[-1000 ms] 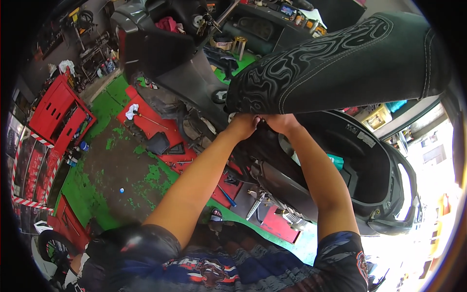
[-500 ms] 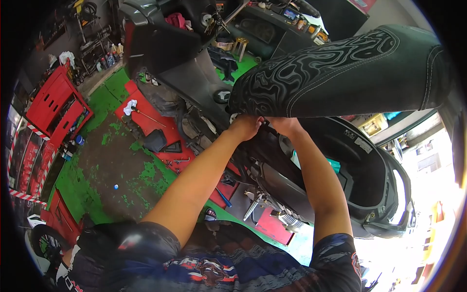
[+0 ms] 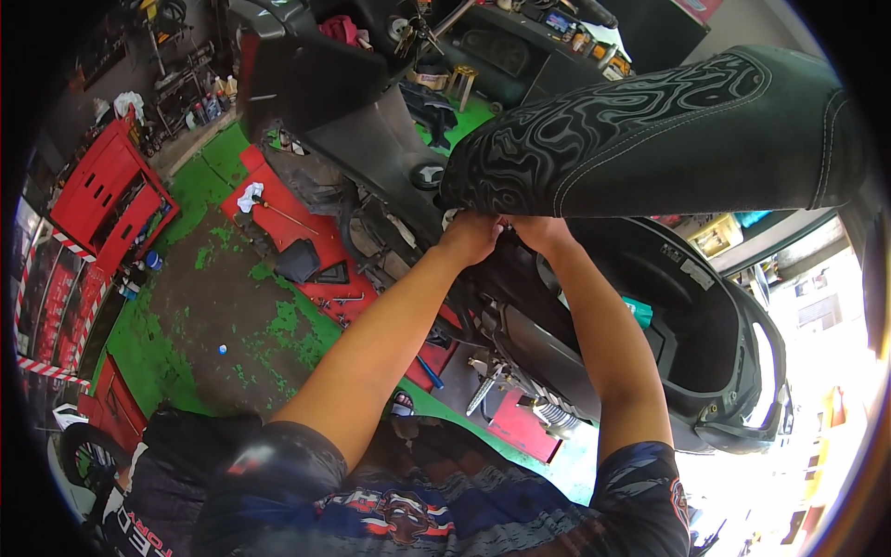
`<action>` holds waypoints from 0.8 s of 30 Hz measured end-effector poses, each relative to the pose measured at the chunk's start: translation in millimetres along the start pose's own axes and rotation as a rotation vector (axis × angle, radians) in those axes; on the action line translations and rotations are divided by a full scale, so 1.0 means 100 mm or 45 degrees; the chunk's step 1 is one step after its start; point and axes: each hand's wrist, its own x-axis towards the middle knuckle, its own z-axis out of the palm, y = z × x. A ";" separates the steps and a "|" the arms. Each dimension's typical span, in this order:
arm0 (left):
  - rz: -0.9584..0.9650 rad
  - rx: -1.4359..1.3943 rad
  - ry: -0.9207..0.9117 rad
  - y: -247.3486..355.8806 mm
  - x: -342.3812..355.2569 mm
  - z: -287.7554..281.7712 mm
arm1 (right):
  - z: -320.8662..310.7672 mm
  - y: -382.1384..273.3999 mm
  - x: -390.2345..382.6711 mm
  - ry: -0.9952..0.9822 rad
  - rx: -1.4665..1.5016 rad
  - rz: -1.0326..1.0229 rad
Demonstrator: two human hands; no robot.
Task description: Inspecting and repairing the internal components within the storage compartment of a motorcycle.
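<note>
A black scooter seat (image 3: pixel 650 148) with swirled patterning and pale stitching is tilted up over the scooter's body (image 3: pixel 334 111). My left hand (image 3: pixel 469 239) is at the underside of the seat's front end, fingers curled closed around something small that I cannot make out. My right hand (image 3: pixel 536 232) is right beside it, partly under the seat's edge, fingers closed; what they hold is hidden. Below and right of my hands lies the open black underseat compartment (image 3: pixel 696 353), with a teal object (image 3: pixel 638 311) inside. A silver shock absorber (image 3: pixel 552 413) shows low on the scooter.
A red mat (image 3: pixel 260 176) beside the scooter holds tools, a white rag (image 3: pixel 250 196) and black parts. A red tool cabinet (image 3: pixel 111 186) and a wheel (image 3: pixel 85 455) are at the left. A cluttered workbench (image 3: pixel 566 28) is behind; bright daylight comes from the right.
The view has shifted slightly. My hands stay together at the seat's front end, with small movements of the fingers; the left hand's fingers have tucked a little further under the seat.
</note>
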 end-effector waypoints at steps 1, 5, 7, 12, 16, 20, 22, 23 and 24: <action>-0.018 -0.026 0.009 0.03 0.00 0.02 | -0.05 0.03 0.00 -0.103 0.001 0.019; -0.046 -0.154 -0.041 0.09 0.02 0.00 | -0.18 0.06 -0.01 -0.180 -0.187 -0.137; -0.050 -0.067 -0.054 0.08 0.00 -0.02 | -0.14 -0.01 0.01 -0.162 -0.054 -0.055; -0.098 -0.031 -0.124 0.13 0.01 -0.07 | -0.10 -0.01 0.01 -0.187 -0.033 0.095; -0.119 -0.033 -0.083 0.14 -0.01 -0.09 | -0.10 0.03 0.02 -0.186 -0.089 -0.070; -0.057 -0.067 -0.024 0.17 0.00 -0.08 | -0.04 0.13 -0.04 -0.049 -0.255 -0.110; -0.075 -0.103 -0.037 0.18 0.00 -0.08 | -0.08 0.14 -0.03 -0.121 -0.139 -0.019; -0.090 -0.140 -0.050 0.19 0.01 -0.08 | -0.11 0.15 -0.03 -0.192 -0.024 0.072; -0.089 -0.141 -0.051 0.19 0.00 -0.07 | -0.12 0.13 -0.03 -0.192 -0.025 0.074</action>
